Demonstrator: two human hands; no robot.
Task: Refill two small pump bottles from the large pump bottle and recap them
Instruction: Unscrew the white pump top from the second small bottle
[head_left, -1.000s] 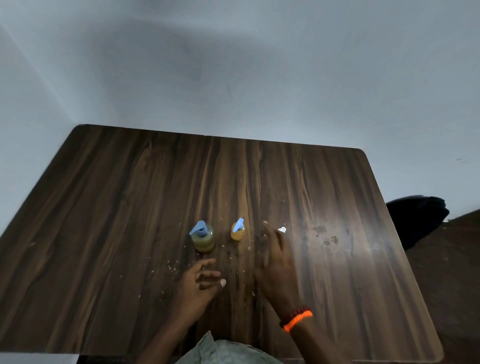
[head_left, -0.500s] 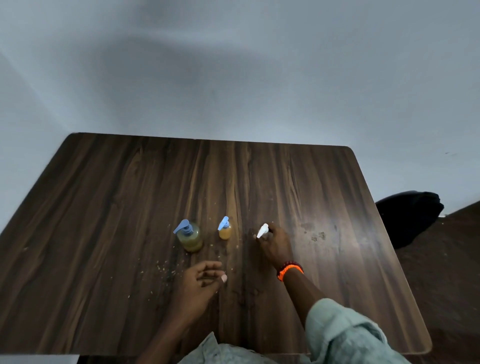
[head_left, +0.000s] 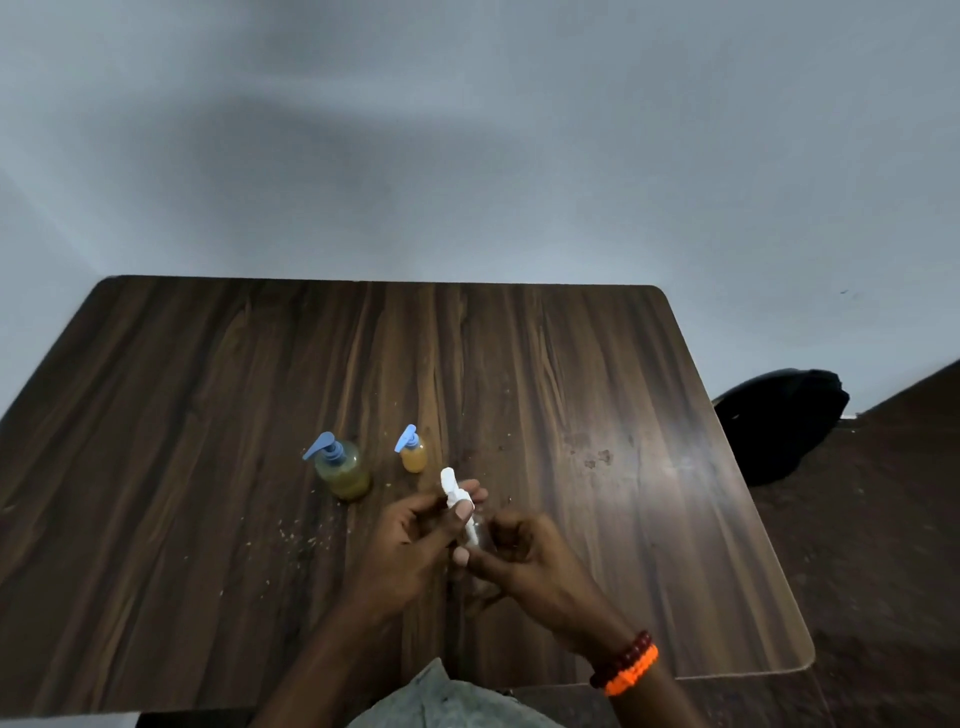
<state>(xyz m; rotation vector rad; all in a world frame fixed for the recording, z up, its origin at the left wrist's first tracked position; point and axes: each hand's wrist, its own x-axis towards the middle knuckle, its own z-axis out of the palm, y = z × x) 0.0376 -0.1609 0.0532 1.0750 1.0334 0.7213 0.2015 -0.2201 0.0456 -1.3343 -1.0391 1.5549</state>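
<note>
No readable text, label, brand, number or sign anywhere. Nothing legible on the large pump bottle (head_left: 343, 470) or on the small orange bottle (head_left: 413, 453): only plain clear walls and blue pump heads. Nothing printed on the white-capped bottle (head_left: 464, 512) between the hands, as far as visible. No marks on the table (head_left: 208, 415) or the wall (head_left: 467, 130).

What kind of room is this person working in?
Hard to say for certain; it looks like a plain room, perhaps in a home. A dark wooden table is pushed into a corner of bare pale walls, with soap pump bottles on it and a dark bag on the floor.
</note>
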